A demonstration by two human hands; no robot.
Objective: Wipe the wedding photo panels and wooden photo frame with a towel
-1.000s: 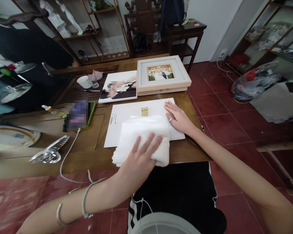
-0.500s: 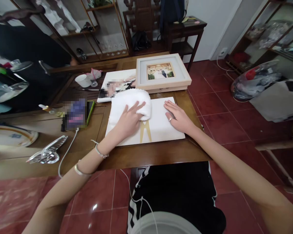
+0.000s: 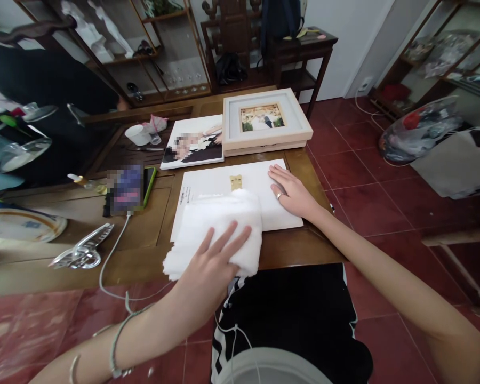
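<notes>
A white board with a small gold clasp lies flat at the near edge of the wooden table. My left hand presses flat, fingers spread, on a folded white towel that covers the board's near left part and hangs over the table edge. My right hand, a ring on one finger, lies flat and open on the board's right side.
Behind the board stand a cream framed photo and an unframed print. Left of them are a phone on a cable, a white cup, a clear heart-shaped piece and a plate. Red tiled floor lies to the right.
My left hand has slid the towel from the board's far left corner back toward me to the table's near edge. My right hand has stayed where it was.
</notes>
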